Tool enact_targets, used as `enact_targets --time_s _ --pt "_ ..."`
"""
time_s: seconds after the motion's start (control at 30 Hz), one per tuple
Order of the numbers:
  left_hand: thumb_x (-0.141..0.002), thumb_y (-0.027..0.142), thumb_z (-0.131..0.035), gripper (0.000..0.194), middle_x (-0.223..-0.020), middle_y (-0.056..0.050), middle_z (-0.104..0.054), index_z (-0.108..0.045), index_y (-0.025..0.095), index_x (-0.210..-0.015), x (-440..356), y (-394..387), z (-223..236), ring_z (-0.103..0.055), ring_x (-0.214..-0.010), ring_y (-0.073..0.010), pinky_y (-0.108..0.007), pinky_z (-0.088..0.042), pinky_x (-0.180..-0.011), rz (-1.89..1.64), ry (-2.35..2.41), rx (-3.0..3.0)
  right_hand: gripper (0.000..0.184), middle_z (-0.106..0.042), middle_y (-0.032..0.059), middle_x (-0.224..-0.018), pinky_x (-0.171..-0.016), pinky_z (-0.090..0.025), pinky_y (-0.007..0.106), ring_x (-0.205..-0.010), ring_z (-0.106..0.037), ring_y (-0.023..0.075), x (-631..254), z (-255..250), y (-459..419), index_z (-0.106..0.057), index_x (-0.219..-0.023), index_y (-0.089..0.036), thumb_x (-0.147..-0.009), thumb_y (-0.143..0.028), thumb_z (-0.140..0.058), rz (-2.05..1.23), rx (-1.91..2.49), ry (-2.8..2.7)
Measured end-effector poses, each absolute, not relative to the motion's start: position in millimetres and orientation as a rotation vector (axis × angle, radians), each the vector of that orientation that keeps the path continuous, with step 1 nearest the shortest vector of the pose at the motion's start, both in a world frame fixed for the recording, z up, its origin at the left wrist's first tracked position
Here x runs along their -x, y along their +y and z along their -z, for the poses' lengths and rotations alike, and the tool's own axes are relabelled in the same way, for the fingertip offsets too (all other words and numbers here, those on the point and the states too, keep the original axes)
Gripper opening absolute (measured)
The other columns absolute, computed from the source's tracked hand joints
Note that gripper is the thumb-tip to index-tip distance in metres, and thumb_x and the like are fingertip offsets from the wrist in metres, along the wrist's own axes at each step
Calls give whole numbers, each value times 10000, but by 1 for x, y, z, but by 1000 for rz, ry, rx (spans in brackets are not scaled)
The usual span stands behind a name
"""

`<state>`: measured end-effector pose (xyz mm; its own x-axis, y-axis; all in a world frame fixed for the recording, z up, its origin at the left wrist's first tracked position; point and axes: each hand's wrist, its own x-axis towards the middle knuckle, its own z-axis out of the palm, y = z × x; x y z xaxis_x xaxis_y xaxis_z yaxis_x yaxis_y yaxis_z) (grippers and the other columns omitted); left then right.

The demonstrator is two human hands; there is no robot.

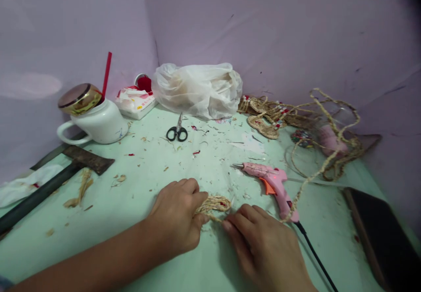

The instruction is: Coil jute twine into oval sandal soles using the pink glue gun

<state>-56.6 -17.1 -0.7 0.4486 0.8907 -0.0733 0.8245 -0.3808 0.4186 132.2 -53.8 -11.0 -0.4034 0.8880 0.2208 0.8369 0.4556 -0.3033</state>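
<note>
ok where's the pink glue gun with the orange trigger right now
In the head view, the pink glue gun lies right of centre on the pale green tabletop, just beyond the person's right hand and left of the dark rectangular slab.

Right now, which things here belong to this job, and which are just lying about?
In the job, it seems:
coiled straw cord, held by left hand, strand in right hand
pink glue gun, light on
black-handled scissors, perhaps

Apparently lying about:
white mug
hatchet-like tool
plastic bag
smartphone
</note>
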Motion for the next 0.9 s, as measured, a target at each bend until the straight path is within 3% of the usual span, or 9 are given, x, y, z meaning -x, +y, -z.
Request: enact_targets --time_s 0.23,0.47,0.9 --pt "-744 267 -567 180 -868 -42 -581 -650 232 -900 56 -15 -4 -548 -761 -222 -373 -424 -664 -145 1457 -2301 158 -626 -16 -678 -536 -313 271 -625 -578 176 -127 8 -53 -599 -708 -255 -825 -216 -501 -463 1660 -2169" --pt "-733 252 -564 193 -858 -49 -584 -650 215 -902 57 -13 -5 -545 -738 -222 -372 -418 -646 -159 1423 -2331 132 -614 -1 -676 -591 -314 297 -607 -535 183 -132 20 -45 -581 -752 -220 -838 -153 -507 -97 1356 -2265" --pt "-687 211 -546 174 -774 -45 -578 -680 212 -798 54 -17 11 -538 -730 -204 -350 -427 -632 -508 1447 -2269 131 -574 -13 -598 -532 -355 270 -557 -542 155 -127 34 -47 -600 -692 -221 -821 -205 -586 -115 1370 -2087"
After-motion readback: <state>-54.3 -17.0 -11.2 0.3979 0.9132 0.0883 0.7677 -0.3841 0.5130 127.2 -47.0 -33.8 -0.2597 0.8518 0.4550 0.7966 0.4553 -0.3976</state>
